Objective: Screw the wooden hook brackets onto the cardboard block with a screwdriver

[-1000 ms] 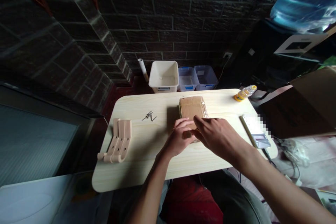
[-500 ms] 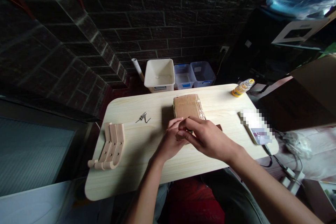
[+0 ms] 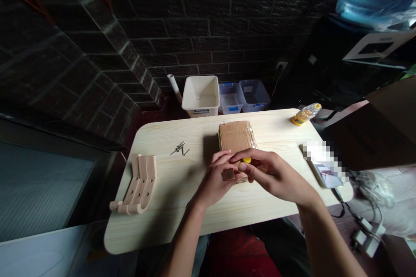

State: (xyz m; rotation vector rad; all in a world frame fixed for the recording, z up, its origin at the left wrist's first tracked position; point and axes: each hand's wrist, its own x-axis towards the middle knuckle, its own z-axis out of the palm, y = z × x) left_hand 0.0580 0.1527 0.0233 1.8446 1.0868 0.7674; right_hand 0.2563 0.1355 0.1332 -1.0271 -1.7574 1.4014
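My left hand (image 3: 217, 179) is closed around a brown wooden-looking piece; its square end (image 3: 228, 175) shows above the fingers. Close beside it, my right hand (image 3: 269, 171) curls with thumb and fingers about a small yellow object (image 3: 246, 160), whose kind is mostly hidden by the fingers. Both hands are over the near side of a taped cardboard block (image 3: 237, 134) on the table. Left of the hands lies a loose pile of dark screws (image 3: 180, 149). Several pale wooden hooks (image 3: 143, 181) with drilled holes lie side by side at the table's left.
The light wooden table (image 3: 182, 130) carries a bottle with a yellow cap (image 3: 306, 114) at the back right and a phone (image 3: 326, 173) with a cable at the right edge. Behind the table stand a white bin (image 3: 200, 93) and two clear tubs (image 3: 230, 97).
My right hand has turned and moved slightly right, baring the yellow object. The brown piece has swung from pointing right to showing its square end in my left hand. The view has shifted slightly.
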